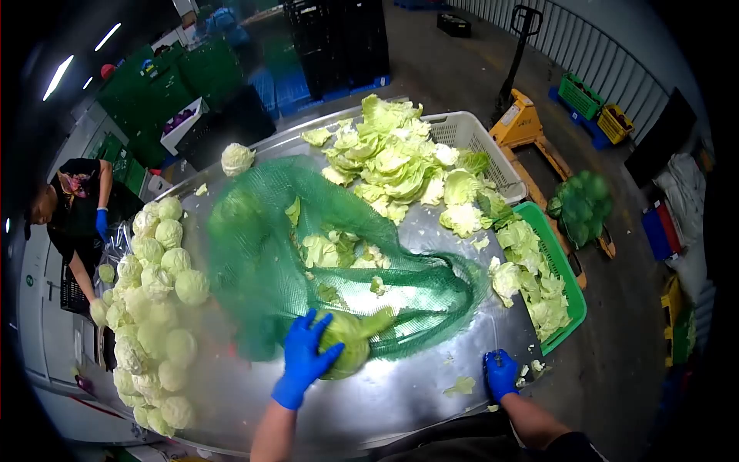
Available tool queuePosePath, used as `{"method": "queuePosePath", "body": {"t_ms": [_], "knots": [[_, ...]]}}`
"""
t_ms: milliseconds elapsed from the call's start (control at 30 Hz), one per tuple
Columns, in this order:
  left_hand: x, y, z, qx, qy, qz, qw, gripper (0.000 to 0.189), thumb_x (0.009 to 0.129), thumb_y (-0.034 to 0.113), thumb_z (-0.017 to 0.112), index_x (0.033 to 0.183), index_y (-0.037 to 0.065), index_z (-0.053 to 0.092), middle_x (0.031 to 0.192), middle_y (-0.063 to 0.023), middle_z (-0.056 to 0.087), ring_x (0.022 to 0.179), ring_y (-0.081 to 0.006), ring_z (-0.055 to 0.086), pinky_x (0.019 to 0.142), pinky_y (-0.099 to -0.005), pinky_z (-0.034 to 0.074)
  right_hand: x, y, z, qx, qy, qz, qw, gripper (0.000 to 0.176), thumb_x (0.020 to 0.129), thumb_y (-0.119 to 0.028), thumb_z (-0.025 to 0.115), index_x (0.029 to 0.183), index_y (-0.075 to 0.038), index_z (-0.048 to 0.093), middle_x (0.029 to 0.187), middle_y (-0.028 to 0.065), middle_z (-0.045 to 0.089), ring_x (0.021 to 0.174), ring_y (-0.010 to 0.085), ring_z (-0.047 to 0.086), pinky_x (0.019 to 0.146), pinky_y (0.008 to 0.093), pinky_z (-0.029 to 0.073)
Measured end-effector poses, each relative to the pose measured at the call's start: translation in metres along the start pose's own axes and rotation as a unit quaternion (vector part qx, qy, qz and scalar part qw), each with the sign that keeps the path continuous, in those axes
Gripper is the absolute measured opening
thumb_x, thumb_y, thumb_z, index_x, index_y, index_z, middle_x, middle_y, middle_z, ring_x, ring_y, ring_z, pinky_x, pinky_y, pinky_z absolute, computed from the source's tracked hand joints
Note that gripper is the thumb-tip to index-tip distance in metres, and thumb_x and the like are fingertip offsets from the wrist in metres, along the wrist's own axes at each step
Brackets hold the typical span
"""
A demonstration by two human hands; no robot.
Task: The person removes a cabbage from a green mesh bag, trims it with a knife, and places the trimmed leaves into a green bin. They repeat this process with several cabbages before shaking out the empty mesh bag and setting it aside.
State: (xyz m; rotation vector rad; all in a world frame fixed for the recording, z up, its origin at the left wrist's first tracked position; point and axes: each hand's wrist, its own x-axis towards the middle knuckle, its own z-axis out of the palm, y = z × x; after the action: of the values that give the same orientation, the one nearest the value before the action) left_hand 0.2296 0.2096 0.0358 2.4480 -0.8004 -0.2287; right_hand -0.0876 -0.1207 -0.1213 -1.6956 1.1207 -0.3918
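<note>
My left hand (309, 360), in a blue glove, grips the left side of a green cabbage (350, 345) with its fingers spread over it. A loose outer leaf sticks out from the cabbage's right side. The cabbage rests at the near edge of a green mesh bag (308, 200), which lies open across the metal table (254, 393) with loose leaves inside. My right hand (500, 373), also blue-gloved, is closed in a fist by the table's right edge. Whatever it holds is too small and dark to name. Leaf scraps (460, 386) lie beside it.
Trimmed cabbages (158, 281) crowd the left side, where a co-worker (77, 208) reaches in. Stripped leaves (392, 154) pile up at the back beside a white crate (469, 131). A green crate (581, 308) holds leaves at right. Beyond stand a pallet jack (516, 123) and a full net bag (581, 204).
</note>
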Motion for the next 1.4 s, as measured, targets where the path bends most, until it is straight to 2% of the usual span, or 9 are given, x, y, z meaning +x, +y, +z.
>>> {"method": "queuePosePath", "body": {"t_ms": [300, 433, 500, 533, 733, 867, 1233, 1300, 1400], "knots": [[-0.092, 0.114, 0.045, -0.001, 0.020, 0.096, 0.995, 0.063, 0.075, 0.032, 0.076, 0.131, 0.013, 0.055, 0.138, -0.0195, 0.046, 0.131, -0.0394, 0.039, 0.107, -0.0533, 0.029, 0.005, 0.000, 0.003, 0.101, -0.079, 0.094, 0.987, 0.019, 0.088, -0.017, 0.066, 0.078, -0.003, 0.063, 0.068, 0.0018, 0.064, 0.060, 0.0082, 0.056, 0.056, 0.0286, 0.046], [-0.165, 0.114, 0.098, -0.136, 0.141, -0.184, 0.963, 0.082, 0.081, 0.025, 0.076, 0.146, 0.001, 0.031, 0.145, -0.0206, 0.036, 0.133, -0.0348, 0.036, 0.107, -0.0450, 0.035, -0.023, -0.054, 0.007, 0.045, -0.260, -0.092, 0.960, 0.021, 0.092, -0.013, 0.061, 0.111, -0.004, 0.066, 0.110, 0.0104, 0.068, 0.099, 0.0215, 0.065, 0.088, 0.0312, 0.051], [-0.166, 0.119, 0.111, -0.439, 0.072, -0.407, 0.797, 0.080, 0.084, 0.025, 0.073, 0.147, 0.004, 0.029, 0.147, -0.0158, 0.035, 0.131, -0.0306, 0.039, 0.104, -0.0404, 0.039, -0.026, -0.064, 0.019, 0.055, -0.281, -0.242, 0.927, 0.030, 0.092, -0.019, 0.064, 0.118, -0.006, 0.064, 0.105, 0.0082, 0.068, 0.088, 0.0167, 0.066, 0.077, 0.0294, 0.053], [-0.166, 0.126, 0.117, -0.468, 0.039, -0.411, 0.781, 0.081, 0.084, 0.023, 0.073, 0.148, 0.004, 0.027, 0.147, -0.0160, 0.034, 0.130, -0.0303, 0.040, 0.103, -0.0397, 0.040, -0.034, -0.088, 0.016, 0.130, -0.340, -0.007, 0.931, 0.040, 0.090, -0.027, 0.068, 0.125, -0.008, 0.061, 0.096, 0.0059, 0.068, 0.074, 0.0113, 0.062, 0.064, 0.0262, 0.052], [-0.158, 0.148, 0.159, -0.493, 0.121, -0.313, 0.803, 0.083, 0.082, 0.014, 0.074, 0.149, 0.006, 0.025, 0.147, -0.0168, 0.034, 0.131, -0.0302, 0.040, 0.103, -0.0402, 0.042, -0.011, -0.101, 0.000, 0.057, -0.378, 0.200, 0.902, 0.062, 0.088, -0.033, 0.070, 0.138, -0.003, 0.048, 0.100, 0.0085, 0.067, 0.076, 0.0124, 0.063, 0.068, 0.0265, 0.052], [-0.136, 0.176, 0.161, -0.480, 0.069, -0.226, 0.845, 0.086, 0.080, 0.007, 0.074, 0.150, 0.009, 0.024, 0.147, -0.0154, 0.032, 0.133, -0.0292, 0.038, 0.101, -0.0401, 0.046, -0.005, -0.079, -0.005, 0.196, -0.263, -0.035, 0.944, 0.065, 0.088, -0.031, 0.071, 0.139, -0.001, 0.046, 0.128, 0.0174, 0.060, 0.112, 0.0186, 0.059, 0.096, 0.0313, 0.046], [-0.089, 0.238, 0.175, -0.138, 0.061, 0.058, 0.987, 0.110, 0.061, 0.027, 0.089, 0.150, 0.007, 0.026, 0.152, -0.0183, 0.027, 0.139, -0.0333, 0.031, 0.114, -0.0431, 0.028, -0.013, -0.027, -0.087, 0.167, -0.268, 0.155, 0.936, 0.043, 0.088, -0.015, 0.070, 0.126, -0.004, 0.055, 0.099, 0.0031, 0.064, 0.061, 0.0066, 0.055, 0.050, 0.0225, 0.043], [-0.087, 0.239, 0.184, -0.144, 0.052, 0.019, 0.988, 0.114, 0.060, 0.033, 0.090, 0.149, 0.005, 0.025, 0.152, -0.0237, 0.024, 0.139, -0.0397, 0.029, 0.113, -0.0473, 0.030, -0.007, -0.002, -0.090, 0.016, -0.132, -0.137, 0.982, 0.042, 0.086, -0.012, 0.072, 0.123, -0.002, 0.055, 0.117, 0.0074, 0.062, 0.089, 0.0139, 0.062, 0.074, 0.0274, 0.051], [-0.075, 0.231, 0.196, -0.199, 0.038, -0.010, 0.979, 0.111, 0.062, 0.035, 0.089, 0.148, 0.002, 0.026, 0.147, -0.0271, 0.029, 0.136, -0.0405, 0.032, 0.111, -0.0460, 0.032, -0.009, -0.051, -0.120, -0.016, -0.136, -0.186, 0.973, 0.037, 0.087, -0.005, 0.068, 0.122, -0.002, 0.056, 0.118, 0.0128, 0.061, 0.107, 0.0204, 0.061, 0.089, 0.0305, 0.049]]}}
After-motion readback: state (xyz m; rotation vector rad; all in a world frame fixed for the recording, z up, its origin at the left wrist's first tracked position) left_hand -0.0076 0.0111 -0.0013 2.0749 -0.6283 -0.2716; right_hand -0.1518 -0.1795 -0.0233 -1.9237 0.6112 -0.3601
